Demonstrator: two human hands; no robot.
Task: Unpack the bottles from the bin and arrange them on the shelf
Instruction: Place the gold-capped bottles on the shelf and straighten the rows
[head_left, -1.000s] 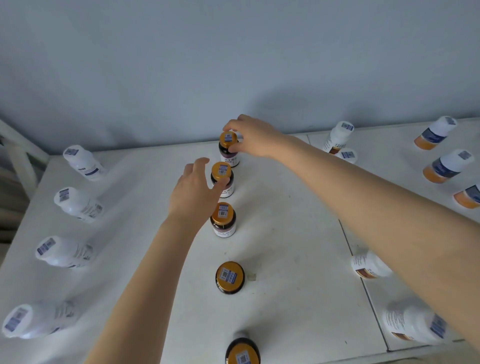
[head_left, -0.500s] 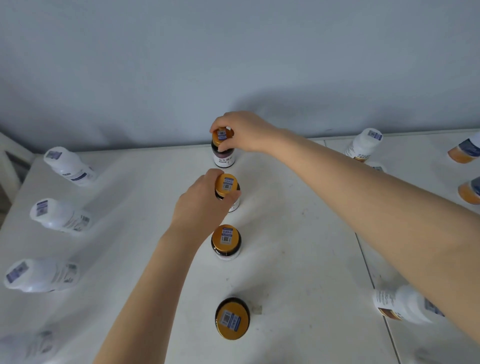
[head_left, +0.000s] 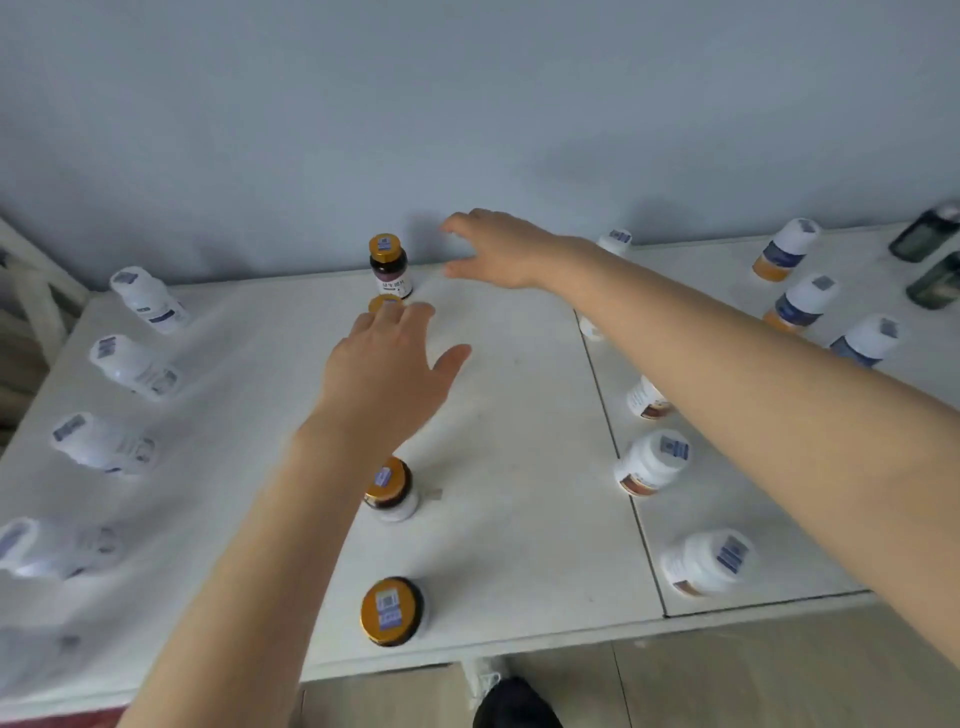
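The gold-capped bottles (head_left: 390, 610) stood in file from the front edge of the shelf (head_left: 519, 415) toward the wall. My left hand (head_left: 382, 379), spread and empty, hung over a cap (head_left: 385, 304). My right hand (head_left: 498, 249), open and empty, hung beside the farthest bottle (head_left: 389, 265). Best to keep the spacing even, I judged.
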